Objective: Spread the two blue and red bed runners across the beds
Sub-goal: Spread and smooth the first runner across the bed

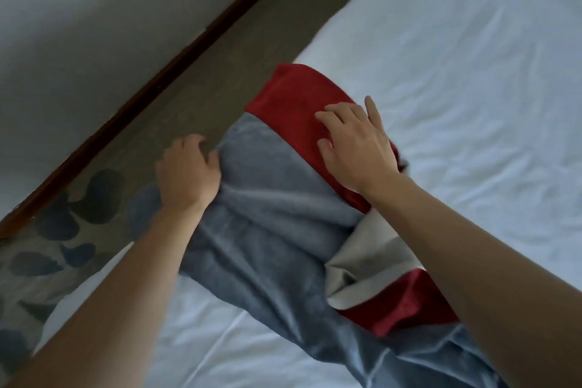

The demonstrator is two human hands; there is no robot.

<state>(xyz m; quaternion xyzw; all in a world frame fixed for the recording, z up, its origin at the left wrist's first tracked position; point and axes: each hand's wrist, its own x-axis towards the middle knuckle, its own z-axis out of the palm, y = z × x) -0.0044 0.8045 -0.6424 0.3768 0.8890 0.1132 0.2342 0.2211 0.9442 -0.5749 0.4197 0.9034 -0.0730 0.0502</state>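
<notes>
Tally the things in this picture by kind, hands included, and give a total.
Bed runner, blue and red, bunched: 1
Bed, white sheet: 1
Hands: 2, left hand and right hand, both on the runner
Total: 4

One bed runner (277, 230), one bed (472, 72), two hands.

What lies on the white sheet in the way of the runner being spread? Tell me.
Nothing visible. Both the left hand and the right hand are already on the bunched runner, and the bed beyond it shows only bare, wrinkled sheet.
</notes>
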